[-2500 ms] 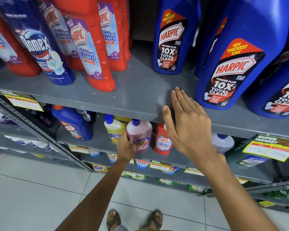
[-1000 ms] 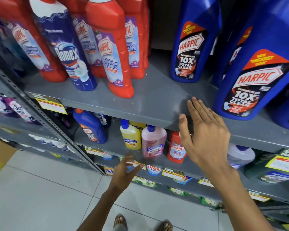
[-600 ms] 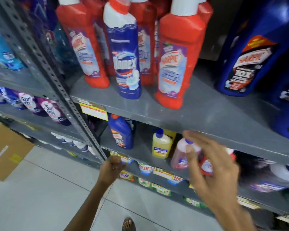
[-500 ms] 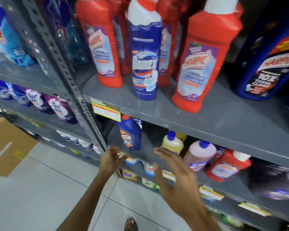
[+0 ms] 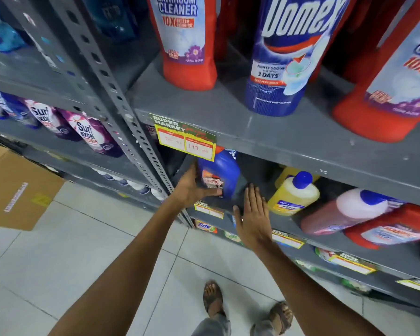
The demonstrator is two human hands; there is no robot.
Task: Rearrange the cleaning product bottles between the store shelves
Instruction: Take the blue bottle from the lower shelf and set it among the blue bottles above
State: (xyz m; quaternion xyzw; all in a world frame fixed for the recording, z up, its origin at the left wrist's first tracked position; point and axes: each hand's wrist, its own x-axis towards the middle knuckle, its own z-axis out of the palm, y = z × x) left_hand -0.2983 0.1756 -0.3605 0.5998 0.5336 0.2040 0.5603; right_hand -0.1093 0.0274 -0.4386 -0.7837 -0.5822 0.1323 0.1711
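On the lower shelf [image 5: 257, 190], just beneath a price tag [image 5: 186, 140], a blue Harpic bottle [image 5: 217, 173] is gripped by the left hand [image 5: 192, 187], its fingers [image 5: 214, 192] curled around the label. The right hand [image 5: 254, 214] is held flat beside it, fingers extended and together.

Even light, blurred, warped edges

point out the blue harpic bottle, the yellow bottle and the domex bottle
blue Harpic bottle [image 5: 224, 169]: head view, upper body.
yellow bottle [image 5: 295, 194]: head view, its side.
Domex bottle [image 5: 289, 52]: head view, front label.
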